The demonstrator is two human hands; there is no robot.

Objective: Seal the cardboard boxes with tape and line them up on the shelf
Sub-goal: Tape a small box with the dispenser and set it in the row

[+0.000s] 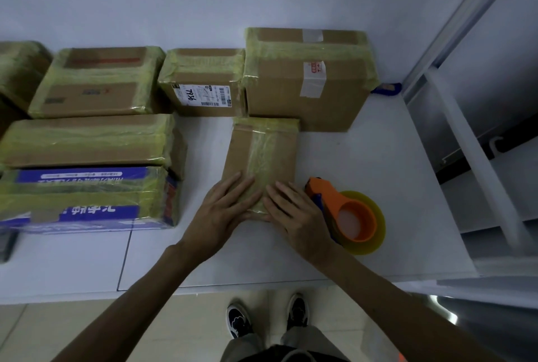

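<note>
Both hands lie flat with straight fingers, the left hand (224, 208) and the right hand (295, 213) side by side, pressing the near end of the small brown box (263, 143), a little back from the front edge of the counter (378, 158). I think the tape (262, 155) is being rubbed down; next the box needs gripping and lining up with the taped boxes (305, 85) along the back edge. Yellowish tape runs down its top.
</note>
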